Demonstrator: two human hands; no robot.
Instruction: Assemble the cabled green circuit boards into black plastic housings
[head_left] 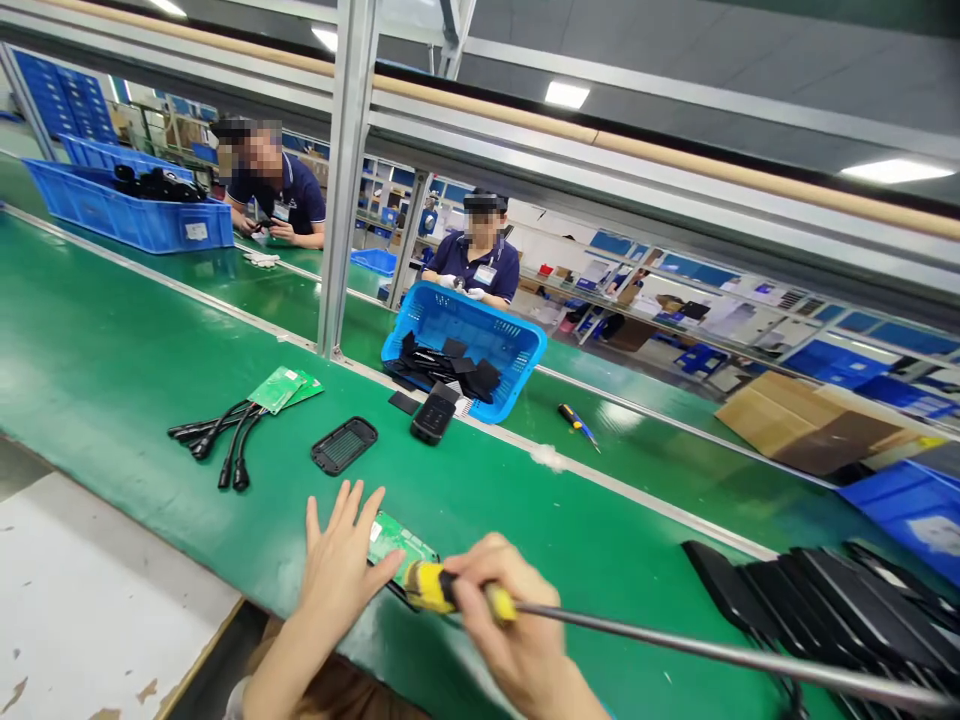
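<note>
Both hands working at near edge of green conveyor belt (112, 370). Left hand (341, 560), fingers spread, pressing flat on green circuit board (397, 540). Right hand (510, 630) gripping yellow-handled screwdriver (431, 588), fist closed round handle, tip end at board; long metal rod (675, 645) running off to the right.
</note>
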